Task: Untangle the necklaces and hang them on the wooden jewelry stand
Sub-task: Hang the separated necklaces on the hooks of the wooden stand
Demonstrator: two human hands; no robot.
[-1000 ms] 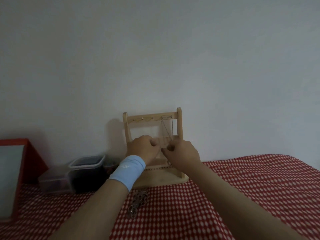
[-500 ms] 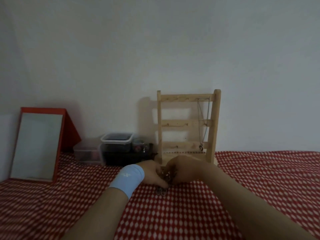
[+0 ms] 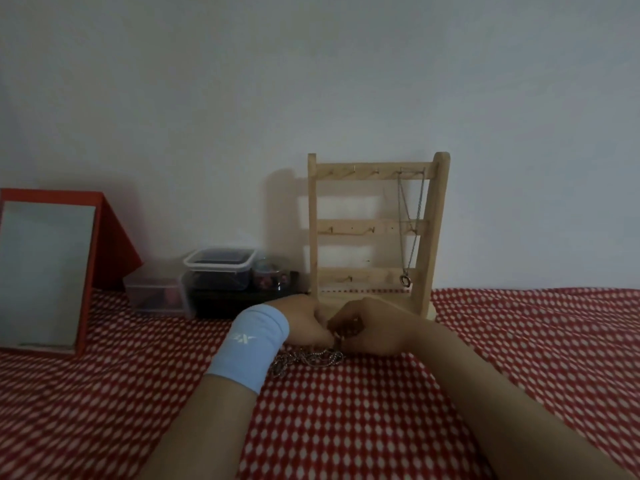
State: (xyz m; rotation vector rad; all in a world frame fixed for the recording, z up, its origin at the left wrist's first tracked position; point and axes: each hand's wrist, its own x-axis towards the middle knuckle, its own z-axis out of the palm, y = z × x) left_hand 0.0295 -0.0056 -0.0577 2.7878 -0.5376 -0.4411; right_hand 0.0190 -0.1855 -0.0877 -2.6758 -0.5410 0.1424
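Pinching tangled necklaces [image 3: 311, 358], left grip [image 3: 308, 320] and right grip [image 3: 377, 330] sit near a lidded tub [image 3: 220, 268] holding dark, unclear contents.

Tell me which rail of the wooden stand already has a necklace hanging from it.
The top rail: a thin chain necklace hangs from its right-end hooks. The middle rail and bottom rail show only bare hooks.

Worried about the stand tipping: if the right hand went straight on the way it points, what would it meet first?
Likely the left hand, close against it. The right hand points leftward, seemingly in front of the stand; depth is unclear.
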